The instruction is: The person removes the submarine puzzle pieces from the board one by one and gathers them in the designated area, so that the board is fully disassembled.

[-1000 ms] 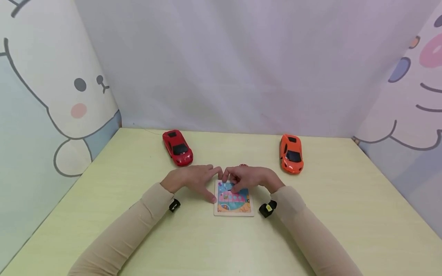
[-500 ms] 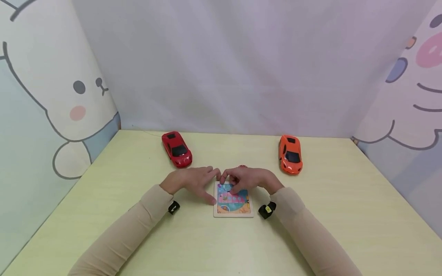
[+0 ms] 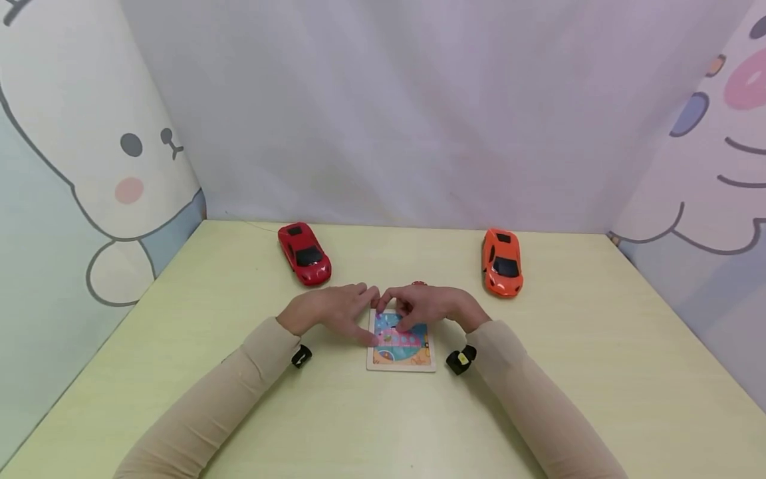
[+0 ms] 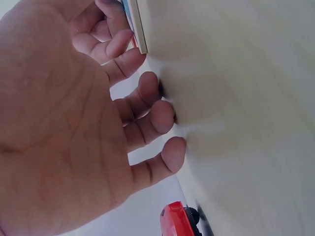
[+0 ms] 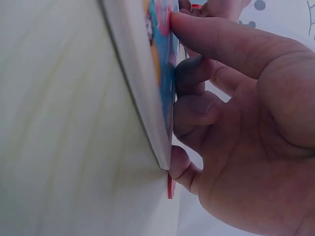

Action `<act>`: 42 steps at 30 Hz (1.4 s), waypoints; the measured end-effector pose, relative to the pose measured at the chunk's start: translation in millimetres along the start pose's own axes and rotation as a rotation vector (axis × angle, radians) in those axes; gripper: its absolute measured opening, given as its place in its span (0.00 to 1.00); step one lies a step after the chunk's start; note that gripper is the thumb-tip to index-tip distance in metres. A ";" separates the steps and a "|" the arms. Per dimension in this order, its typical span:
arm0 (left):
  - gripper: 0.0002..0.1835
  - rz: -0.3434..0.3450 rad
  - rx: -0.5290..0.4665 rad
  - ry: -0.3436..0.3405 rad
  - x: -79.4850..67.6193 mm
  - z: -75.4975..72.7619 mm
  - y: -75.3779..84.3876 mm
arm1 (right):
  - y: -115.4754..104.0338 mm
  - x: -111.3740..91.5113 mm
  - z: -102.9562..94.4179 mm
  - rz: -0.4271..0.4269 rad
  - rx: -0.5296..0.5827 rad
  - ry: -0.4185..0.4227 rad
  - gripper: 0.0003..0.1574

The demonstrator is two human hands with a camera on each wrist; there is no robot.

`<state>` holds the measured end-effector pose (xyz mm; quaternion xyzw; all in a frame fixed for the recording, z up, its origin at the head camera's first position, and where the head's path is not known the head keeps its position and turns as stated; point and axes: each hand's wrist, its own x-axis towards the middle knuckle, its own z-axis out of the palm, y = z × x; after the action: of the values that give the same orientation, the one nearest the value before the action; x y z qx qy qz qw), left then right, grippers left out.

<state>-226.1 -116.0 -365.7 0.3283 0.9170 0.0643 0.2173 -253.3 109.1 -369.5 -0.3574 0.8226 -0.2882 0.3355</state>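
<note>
Colourful puzzle [image 3: 402,354] in pale frame [image 3: 401,368]

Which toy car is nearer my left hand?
The red toy sports car, just beyond your left hand; the orange car is farther right, past your right hand.

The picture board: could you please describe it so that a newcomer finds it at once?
On the pale yellow table, closer to the viewer than the red car and the orange car, find the left hand and the right hand. Both touch the picture board. Unlike the cars, it is thin and flat, its pale frame surrounding a blue and pink picture.
</note>
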 end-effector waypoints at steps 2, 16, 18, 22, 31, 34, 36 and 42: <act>0.33 -0.004 -0.009 -0.003 0.4 0.8 -0.7 | 1.0 -0.1 -0.3 -0.008 0.002 -0.007 0.23; 0.33 -0.045 -0.033 -0.006 0.8 0.3 -1.3 | 2.7 -1.2 -7.1 -0.086 0.016 -0.076 0.27; 0.33 -0.043 -0.029 -0.008 1.5 0.7 -1.6 | 1.5 -0.8 -6.4 -0.088 -0.001 -0.069 0.26; 0.33 -0.045 -0.010 -0.003 4.1 1.4 -2.3 | -1.7 -1.4 -5.2 -0.068 -0.038 -0.030 0.25; 0.32 -0.028 0.012 -0.004 5.0 0.1 -1.0 | -8.8 0.4 0.9 0.025 -0.116 0.006 0.25; 0.33 -0.036 0.020 -0.011 4.6 -1.1 0.3 | -9.2 2.2 2.4 0.007 -0.070 -0.001 0.23; 0.34 -0.041 0.021 -0.015 4.4 -2.2 1.5 | -9.4 3.1 2.8 -0.005 -0.038 -0.008 0.22; 0.34 -0.052 0.011 -0.023 5.1 -2.0 3.5 | -8.6 3.2 4.1 0.000 0.022 -0.029 0.21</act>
<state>-228.5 -110.0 -364.8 0.3062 0.9230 0.0499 0.2277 -248.5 100.6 -366.9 -0.3580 0.8144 -0.2921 0.3510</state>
